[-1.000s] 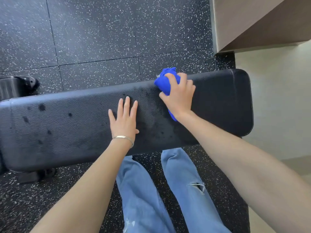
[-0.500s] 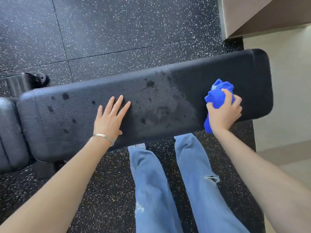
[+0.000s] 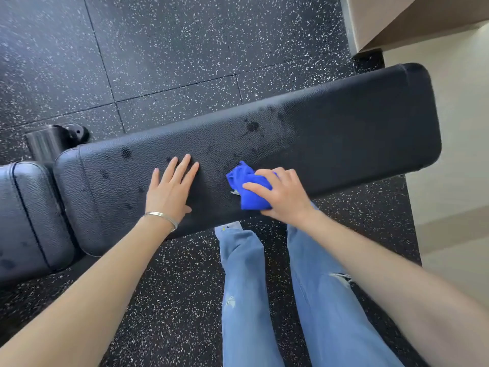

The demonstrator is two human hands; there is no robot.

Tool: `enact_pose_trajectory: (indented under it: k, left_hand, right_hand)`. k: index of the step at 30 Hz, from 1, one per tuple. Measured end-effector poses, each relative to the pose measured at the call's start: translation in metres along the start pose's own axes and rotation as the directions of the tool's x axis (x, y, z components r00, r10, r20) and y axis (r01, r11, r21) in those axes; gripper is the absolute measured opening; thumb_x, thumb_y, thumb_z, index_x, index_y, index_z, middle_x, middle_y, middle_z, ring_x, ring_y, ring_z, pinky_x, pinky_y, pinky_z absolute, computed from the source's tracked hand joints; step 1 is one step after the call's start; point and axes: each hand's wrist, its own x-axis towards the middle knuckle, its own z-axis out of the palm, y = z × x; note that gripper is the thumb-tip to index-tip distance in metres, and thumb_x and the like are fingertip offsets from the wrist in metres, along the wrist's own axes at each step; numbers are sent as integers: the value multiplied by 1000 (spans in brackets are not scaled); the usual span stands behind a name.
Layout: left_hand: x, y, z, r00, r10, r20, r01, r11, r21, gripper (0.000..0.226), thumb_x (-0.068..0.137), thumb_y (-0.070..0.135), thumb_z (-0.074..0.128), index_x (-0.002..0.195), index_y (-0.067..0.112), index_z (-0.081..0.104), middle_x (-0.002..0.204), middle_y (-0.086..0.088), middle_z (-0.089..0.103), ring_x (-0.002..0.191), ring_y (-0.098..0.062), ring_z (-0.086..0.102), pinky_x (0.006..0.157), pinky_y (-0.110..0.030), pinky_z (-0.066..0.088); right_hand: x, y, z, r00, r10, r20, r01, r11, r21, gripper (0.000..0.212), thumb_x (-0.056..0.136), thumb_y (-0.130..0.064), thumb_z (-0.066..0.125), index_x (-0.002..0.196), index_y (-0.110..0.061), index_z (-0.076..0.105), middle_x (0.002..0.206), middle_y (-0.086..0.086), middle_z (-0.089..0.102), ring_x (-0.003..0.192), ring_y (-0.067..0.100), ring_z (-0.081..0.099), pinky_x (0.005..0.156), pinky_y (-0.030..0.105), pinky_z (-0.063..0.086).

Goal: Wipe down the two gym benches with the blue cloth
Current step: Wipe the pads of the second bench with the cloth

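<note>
Our left hand [image 3: 169, 193] lies on the surface [image 3: 344, 128]; at its 3 o'clock, the cloth [image 3: 244, 178] under our right hand [image 3: 284, 193]; at 9 o'clock, a second pad [image 3: 29, 215].

legible text: none that I can read anywhere in this view.
gym bench [image 3: 344, 123]: black grained cover; I make out no brand, number or sign on it.
blue cloth [image 3: 250, 190]: a small pale scrap at its lower left edge, too small for me to read as a label.
jeans [image 3: 246, 287]: no lettering that I can resolve.
</note>
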Motion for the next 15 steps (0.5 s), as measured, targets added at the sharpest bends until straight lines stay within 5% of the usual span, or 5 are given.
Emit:
enact_pose_trajectory:
  k: [3, 6, 9, 12, 15]
  left_hand:
    - [-1, -7, 3, 1000, -4, -2, 4, 1000, 25, 112, 73, 44, 75, 150, 24, -4, 159, -6, -10, 148, -24, -1, 118, -46, 14]
    - [-2, -3, 4, 1000, -14, 5, 14, 1000, -13, 116, 70, 45, 77, 151, 22, -3, 158, -13, -11, 147, -27, -2, 118, -45, 14]
    - [-2, 1, 8, 1000, -16, -17, 15, 999, -35, 118, 68, 41, 80, 151, 18, -2, 158, -17, -9, 147, -30, -3, 118, -46, 15]
    - [-2, -1, 9, 999, -11, -31, 10, 999, -50, 119, 67, 40, 81, 151, 19, -1, 158, -15, -8, 147, -29, -3, 118, -47, 14]
    - [-2, -2, 8, 1000, -5, -22, 4, 999, -43, 118, 68, 41, 79, 151, 19, -3, 158, -15, -10, 147, -29, -3, 118, -47, 13]
  right_hand:
    - [-13, 52, -14, 952, 305, -27, -305, 952, -8, 68, 50, -29, 83, 115, -28, 63, 120, 10, 59, 87, 35, 57, 69, 41, 43]
    - [-24, 79, -19, 554, 829, -77, -812, 559, 170, 59, 68, -25, 70, 125, -26, 52, 129, 10, 47, 99, 38, 51, 85, 44, 40]
    - [-5, 64, -16, 274, 956, -100, -911, 292, 290, 57, 73, -24, 65, 128, -21, 49, 130, 13, 45, 100, 40, 52, 88, 43, 38]
    - [27, 9, -7, 311, 940, -138, -894, 339, 292, 56, 71, -23, 64, 126, -21, 52, 127, 13, 47, 93, 37, 52, 80, 41, 38]
    - [47, -58, 7, 553, 825, -118, -779, 562, 277, 57, 64, -22, 67, 121, -22, 57, 122, 13, 50, 86, 35, 51, 73, 40, 38]
